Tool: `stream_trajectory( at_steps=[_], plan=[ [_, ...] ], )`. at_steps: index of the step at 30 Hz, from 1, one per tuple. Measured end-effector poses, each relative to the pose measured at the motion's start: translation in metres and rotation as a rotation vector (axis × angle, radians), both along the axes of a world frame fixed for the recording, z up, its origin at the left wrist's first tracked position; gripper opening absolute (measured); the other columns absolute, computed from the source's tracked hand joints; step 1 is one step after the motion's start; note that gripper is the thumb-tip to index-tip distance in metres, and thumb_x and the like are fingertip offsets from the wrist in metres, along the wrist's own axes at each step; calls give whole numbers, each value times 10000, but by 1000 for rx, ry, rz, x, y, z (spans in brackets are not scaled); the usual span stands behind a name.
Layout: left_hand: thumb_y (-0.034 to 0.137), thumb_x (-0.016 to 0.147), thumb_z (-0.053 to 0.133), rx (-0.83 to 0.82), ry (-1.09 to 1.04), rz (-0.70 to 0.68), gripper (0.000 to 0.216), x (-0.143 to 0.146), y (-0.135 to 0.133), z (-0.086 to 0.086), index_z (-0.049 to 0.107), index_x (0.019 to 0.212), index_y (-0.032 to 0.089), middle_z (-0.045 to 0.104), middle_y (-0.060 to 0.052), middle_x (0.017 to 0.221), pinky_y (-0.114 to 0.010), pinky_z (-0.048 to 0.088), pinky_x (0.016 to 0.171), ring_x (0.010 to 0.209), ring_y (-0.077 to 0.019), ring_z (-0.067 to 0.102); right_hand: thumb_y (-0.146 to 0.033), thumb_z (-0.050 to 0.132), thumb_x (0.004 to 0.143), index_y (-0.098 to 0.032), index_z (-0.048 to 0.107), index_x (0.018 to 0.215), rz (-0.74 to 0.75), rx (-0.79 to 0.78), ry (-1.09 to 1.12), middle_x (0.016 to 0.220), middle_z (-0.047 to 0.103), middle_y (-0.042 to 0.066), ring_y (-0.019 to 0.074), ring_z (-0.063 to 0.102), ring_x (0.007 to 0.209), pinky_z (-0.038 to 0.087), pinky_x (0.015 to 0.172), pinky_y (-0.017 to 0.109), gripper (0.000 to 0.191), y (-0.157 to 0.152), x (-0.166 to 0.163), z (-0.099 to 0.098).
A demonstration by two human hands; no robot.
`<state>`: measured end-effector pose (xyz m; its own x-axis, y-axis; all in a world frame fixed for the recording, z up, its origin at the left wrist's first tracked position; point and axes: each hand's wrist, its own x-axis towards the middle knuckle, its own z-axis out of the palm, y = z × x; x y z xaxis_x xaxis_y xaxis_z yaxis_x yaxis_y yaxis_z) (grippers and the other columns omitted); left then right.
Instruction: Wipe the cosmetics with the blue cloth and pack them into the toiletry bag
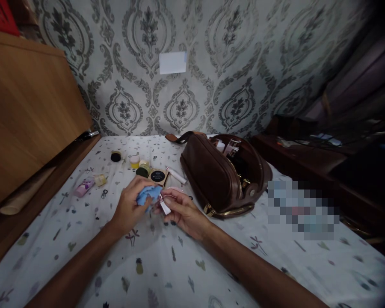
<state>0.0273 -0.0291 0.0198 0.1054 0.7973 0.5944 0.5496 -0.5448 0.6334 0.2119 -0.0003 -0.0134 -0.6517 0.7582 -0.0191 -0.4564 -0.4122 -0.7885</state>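
I have the left hand (130, 204) curling its fingers around a blue cloth (146, 196), the right hand (186, 214) pinching a small white tube (165, 207), above a plant-printed sheet (167, 278); patterned wallpaper (182, 34) behind, wooden cabinet (28, 98) leftward.

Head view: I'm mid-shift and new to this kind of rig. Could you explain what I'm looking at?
There is no robot arm here. The left hand and right hand are a person's own bare hands, and the single picture comes from a camera on that person's head, looking forward and down. The left holds a blue cloth; the right pinches a small white item, too blurred to identify. On the patterned white cover lie a purple tube, a white tube, a yellow jar and a black-centred compact. An open brown bag stands to the right.
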Motion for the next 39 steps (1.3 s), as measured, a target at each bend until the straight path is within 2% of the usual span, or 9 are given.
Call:
stream_trajectory(
  at_steps=[3,5,12,16,18,24,27,35,39],
  plan=[
    [199,864,562,11,-20,128,145,-3,3,-1,647,982,209,640,-37,975,-308,500,830,927,-196,615,-381,836,772,-163,652,1041,41,-1,19,888,733,46,160,740,805,567,575,175,392,-1,-1,0],
    [189,865,563,19,1,116,146,-3,4,-2,641,988,205,634,-37,981,-308,499,833,930,-194,615,-384,838,770,-165,656,1042,42,-4,42,872,735,45,158,736,805,575,597,185,394,-1,-2,-1],
    [142,896,539,42,164,-161,188,4,-4,-2,653,1036,197,622,-60,1027,-295,491,853,979,-190,615,-319,852,755,-180,696,979,-96,-43,90,845,684,-8,98,657,733,590,667,211,306,1,-3,-2],
    [131,882,541,8,168,-266,220,4,-6,2,667,1046,207,633,-56,1031,-294,494,855,974,-187,620,-328,874,723,-167,700,956,-98,-46,52,838,667,-16,78,640,696,575,636,184,331,2,-3,2],
    [153,884,553,9,96,-216,193,3,-4,2,668,1029,207,641,-54,1019,-304,496,866,976,-191,624,-308,881,712,-165,699,970,-91,-29,23,856,667,-14,78,646,688,567,594,170,346,1,-2,3],
    [182,847,587,-17,-79,105,147,-1,3,-3,648,978,208,638,-31,983,-304,497,830,928,-191,618,-325,879,710,-156,714,997,7,6,-10,869,675,11,139,715,771,561,563,176,371,-2,-1,2],
    [167,850,583,-29,-45,31,151,0,2,-3,648,981,208,638,-32,993,-300,494,843,944,-185,618,-358,862,733,-155,728,1013,23,44,2,849,686,18,126,695,738,568,584,192,370,-2,-1,2],
    [100,839,557,-27,143,-301,247,3,-6,2,665,1033,208,625,-59,1027,-300,496,836,966,-189,617,-364,873,725,-192,733,1011,-151,41,41,826,691,1,88,630,708,551,649,185,362,6,0,4],
    [124,857,567,-18,68,-242,213,2,-5,2,662,1023,216,630,-49,1023,-303,495,860,975,-186,616,-335,886,701,-201,731,997,-134,56,14,863,681,-1,84,601,683,530,593,184,359,2,-1,5]
  ],
)
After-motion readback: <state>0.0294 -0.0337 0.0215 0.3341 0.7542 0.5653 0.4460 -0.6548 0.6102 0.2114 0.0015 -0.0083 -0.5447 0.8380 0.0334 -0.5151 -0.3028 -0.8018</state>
